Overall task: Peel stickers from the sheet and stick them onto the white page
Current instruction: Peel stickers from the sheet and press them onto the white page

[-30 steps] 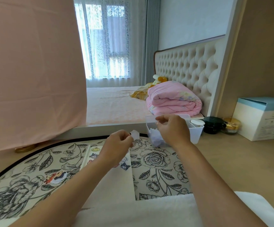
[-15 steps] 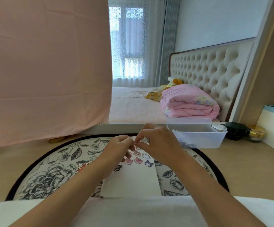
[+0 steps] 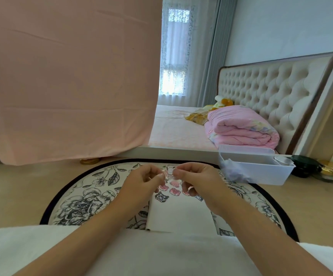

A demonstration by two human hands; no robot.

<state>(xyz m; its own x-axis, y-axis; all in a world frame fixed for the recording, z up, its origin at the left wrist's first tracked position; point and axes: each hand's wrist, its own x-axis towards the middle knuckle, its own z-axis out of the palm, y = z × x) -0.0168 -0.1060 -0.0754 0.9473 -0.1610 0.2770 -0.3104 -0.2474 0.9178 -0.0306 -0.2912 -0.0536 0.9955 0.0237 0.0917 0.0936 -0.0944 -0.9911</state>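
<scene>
The left hand [image 3: 143,182] and right hand [image 3: 197,181] each press thumb against forefinger, tips almost meeting. Between them they pinch what is judged to be a sticker, too small to make out, just above the far end of the white rectangular paper page [image 3: 179,216]. The page lies on the round black-and-white floral mat [image 3: 82,200] and already carries pink pig stickers [image 3: 174,191]. Risk: the adhesive film may curl onto a fingertip or itself, or land overlapping those stickers. The translucent white plastic bin [image 3: 261,173], at the mat's far right edge, holds crumpled pale scraps [image 3: 232,172]; the sticker sheet cannot be made out.
</scene>
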